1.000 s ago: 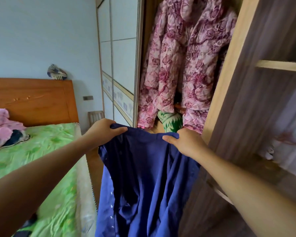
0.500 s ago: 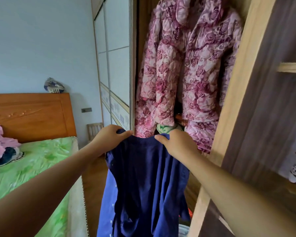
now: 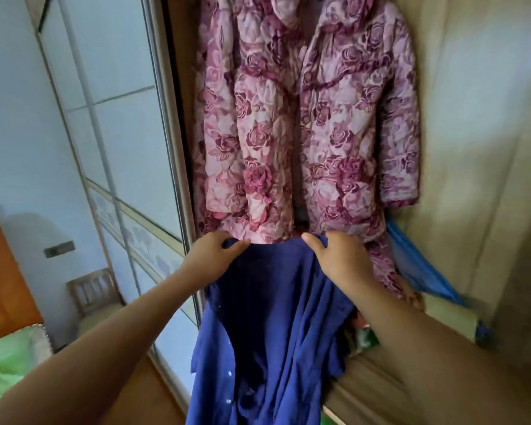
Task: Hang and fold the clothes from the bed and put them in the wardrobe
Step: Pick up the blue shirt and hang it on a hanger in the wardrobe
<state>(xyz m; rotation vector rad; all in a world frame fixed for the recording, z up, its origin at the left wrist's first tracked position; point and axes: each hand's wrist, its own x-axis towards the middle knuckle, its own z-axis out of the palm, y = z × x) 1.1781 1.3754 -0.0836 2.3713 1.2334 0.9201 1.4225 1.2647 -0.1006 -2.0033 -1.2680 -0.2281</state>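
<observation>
A dark blue garment (image 3: 273, 326) hangs from both my hands in front of the open wardrobe. My left hand (image 3: 210, 256) grips its top edge on the left, fingers curled over the cloth. My right hand (image 3: 337, 259) grips the top edge on the right. The garment's lower part drops out of the frame at the bottom. Just behind my hands a pink rose-patterned quilted coat (image 3: 304, 118) hangs inside the wardrobe (image 3: 478, 148).
The wardrobe's sliding door (image 3: 120, 118) stands to the left of the opening. Blue cloth (image 3: 417, 268) and other bundled fabric lie on the wardrobe floor at the right. The green-covered bed (image 3: 3, 360) and its wooden headboard (image 3: 3, 280) are at the far left.
I have stepped closer to the wardrobe and turned right. The blue garment, still held in both hands, now sits directly below the pink coat; most of the bed has left the view.
</observation>
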